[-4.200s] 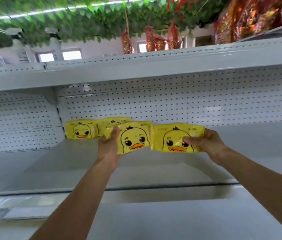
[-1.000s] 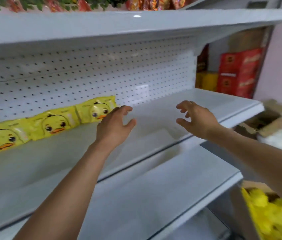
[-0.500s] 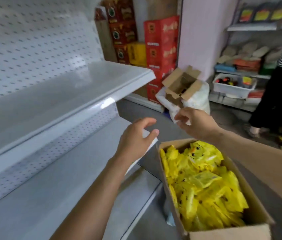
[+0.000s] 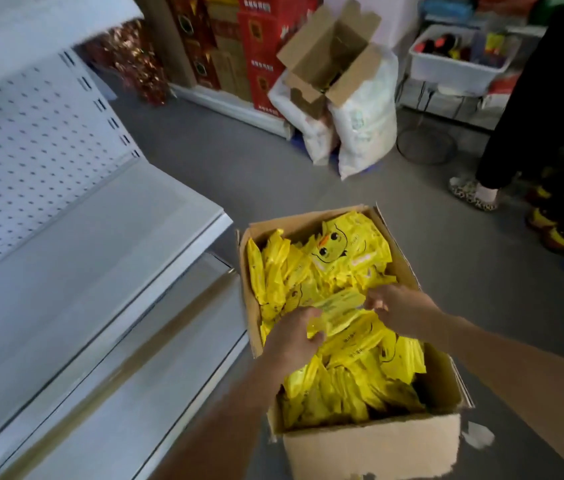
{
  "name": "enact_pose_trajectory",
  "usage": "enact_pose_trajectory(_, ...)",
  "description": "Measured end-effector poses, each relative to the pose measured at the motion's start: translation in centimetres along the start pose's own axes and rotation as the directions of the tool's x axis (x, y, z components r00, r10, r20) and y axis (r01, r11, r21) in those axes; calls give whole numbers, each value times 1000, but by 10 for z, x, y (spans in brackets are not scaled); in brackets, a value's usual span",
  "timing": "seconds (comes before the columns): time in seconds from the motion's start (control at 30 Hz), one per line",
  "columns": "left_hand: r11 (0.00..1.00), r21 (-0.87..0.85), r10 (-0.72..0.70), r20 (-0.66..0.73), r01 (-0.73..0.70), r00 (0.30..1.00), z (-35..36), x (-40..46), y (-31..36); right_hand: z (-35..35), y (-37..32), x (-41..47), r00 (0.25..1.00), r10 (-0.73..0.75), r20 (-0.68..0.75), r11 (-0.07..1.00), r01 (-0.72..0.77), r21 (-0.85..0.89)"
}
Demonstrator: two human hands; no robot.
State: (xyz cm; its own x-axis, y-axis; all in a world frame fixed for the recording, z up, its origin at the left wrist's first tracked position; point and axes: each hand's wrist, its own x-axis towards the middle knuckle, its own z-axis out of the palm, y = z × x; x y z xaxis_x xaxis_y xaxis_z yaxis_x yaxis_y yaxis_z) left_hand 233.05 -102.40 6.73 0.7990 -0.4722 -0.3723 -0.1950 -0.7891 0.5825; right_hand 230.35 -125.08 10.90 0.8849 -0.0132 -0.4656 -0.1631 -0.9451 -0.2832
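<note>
An open cardboard box (image 4: 370,445) stands on the floor, filled with several yellow duck-face packets (image 4: 339,252). Both my hands are down inside it. My left hand (image 4: 292,337) grips one end of a yellow packet (image 4: 339,308) lying on top of the pile. My right hand (image 4: 398,304) pinches the other end of the same packet. The packet is blurred by motion.
White metal shelves (image 4: 100,237) with a perforated back panel stand to the left of the box. Beyond on the grey floor are white sacks with an open carton (image 4: 334,53), red boxes (image 4: 263,46) and a white crate (image 4: 457,67). A person's legs (image 4: 530,116) stand at the right.
The view swung from the shelf with the duck packets down to the box. Both hands dropped from the shelf into the box and took hold of a yellow packet.
</note>
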Motion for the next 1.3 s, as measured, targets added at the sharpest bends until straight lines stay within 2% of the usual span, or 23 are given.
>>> enact_pose_trajectory(0.1, 958, 278, 39, 103, -67, 994, 30, 21, -12, 34, 30, 10, 987, -64, 145, 975, 93, -201)
enact_pose_trajectory(0.2, 887, 449, 46, 137, -103, 990, 52, 37, -20, 61, 42, 21, 960, -185, 212, 857, 263, -443)
enact_pose_trajectory(0.27, 906, 415, 42, 117, -88, 992, 64, 47, -22, 73, 42, 29, 965, -203, 164, 833, 258, -489)
enact_pose_trajectory(0.33, 954, 295, 42, 51, -55, 998, 70, 56, -24, 80, 40, 36, 971, -215, 108, 853, 240, -464)
enact_pose_trajectory(0.4, 986, 165, 47, -73, -34, 996, 68, 61, -22, 78, 41, 41, 975, -210, 72, 884, 221, -413)
enact_pose_trajectory(0.47, 997, -66, -52, -177, 41, 983, 57, 60, -15, 71, 44, 44, 984, -162, 68, 939, 175, -294)
enact_pose_trajectory(0.53, 942, -315, -194, -225, 117, 955, 38, 54, -6, 53, 39, 42, 998, -64, 29, 997, 65, -39)
enact_pose_trajectory(0.57, 908, -397, -245, -240, 136, 939, 28, 48, -4, 41, 32, 39, 1000, 9, 22, 989, -12, 146)
enact_pose_trajectory(0.63, 858, -497, -305, -290, 130, 907, 10, 33, -2, 15, 19, 36, 994, 102, 44, 868, -110, 485)
enact_pose_trajectory(0.77, 687, -721, -468, -345, 89, 814, -29, -2, -2, -34, -6, 31, 995, 73, 65, 636, -96, 766)
enact_pose_trajectory(0.83, 636, -770, -517, -377, 50, 768, -51, -21, -1, -50, -25, 30, 994, 97, 48, 525, -92, 846)
enact_pose_trajectory(0.9, 627, -779, -517, -424, -8, 744, -73, -40, 1, -64, -52, 26, 991, 124, -44, 451, -16, 893)
enact_pose_trajectory(0.97, 590, -806, -554, -444, -44, 704, -94, -59, 7, -74, -83, 25, 978, 131, -165, 435, 93, 896)
enact_pose_trajectory(1.07, 510, -850, -575, -451, -132, 682, -129, -88, 20, -93, -141, 14, 943, 46, -328, 449, 274, 851)
enact_pose_trajectory(1.1, 516, -841, -560, -474, -162, 680, -140, -96, 22, -98, -164, 8, 941, 39, -337, 440, 287, 851)
enact_pose_trajectory(1.2, 539, -806, -529, -551, -246, 645, -169, -112, 28, -104, -236, -9, 952, -35, -305, 296, 301, 906)
enact_pose_trajectory(1.23, 524, -807, -536, -560, -271, 631, -179, -115, 27, -105, -258, -14, 949, -81, -304, 301, 314, 900)
enact_pose_trajectory(1.3, 389, -869, -617, -491, -304, 615, -201, -124, 25, -111, -295, -30, 914, -232, -334, 341, 398, 852)
